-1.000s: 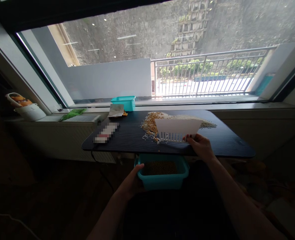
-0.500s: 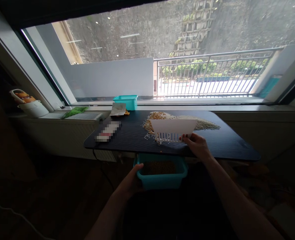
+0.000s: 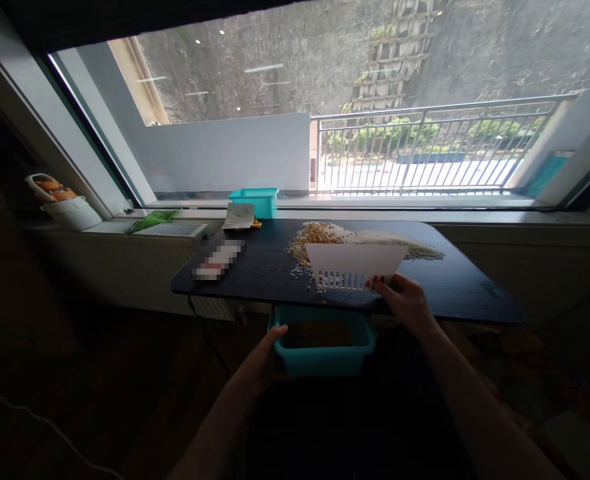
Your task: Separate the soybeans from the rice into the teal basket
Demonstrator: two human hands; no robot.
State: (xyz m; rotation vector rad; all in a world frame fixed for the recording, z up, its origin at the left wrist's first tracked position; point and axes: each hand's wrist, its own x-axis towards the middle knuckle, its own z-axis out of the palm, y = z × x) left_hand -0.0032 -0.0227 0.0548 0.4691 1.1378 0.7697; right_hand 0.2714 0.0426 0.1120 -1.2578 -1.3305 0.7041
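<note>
My left hand (image 3: 266,350) grips the left side of a teal plastic bin (image 3: 325,362), its thumb over the rim. Small brown grains lie inside, just below the table's front edge. In my right hand (image 3: 405,297) is a white slotted scraper (image 3: 355,260), pinched at its lower right corner; the slots run along its lower edge. Behind the scraper spreads a heap of white grains (image 3: 375,238) like rice, with yellow kernels (image 3: 319,232) like corn at its left end. The scraper hides part of the heap, and a few loose grains lie near the table edge.
On the dark table (image 3: 255,267) at left lies a blurred-out flat item (image 3: 219,260). A second teal bin (image 3: 257,202) and a paper packet (image 3: 239,215) sit by the window. Beyond, a green cloth (image 3: 155,221) and a white pot (image 3: 72,212) rest above the radiator (image 3: 125,267).
My right hand has brought the scraper slightly toward me and to the right. A few more kernels show near the table's front edge. The left hand stays on the bin.
</note>
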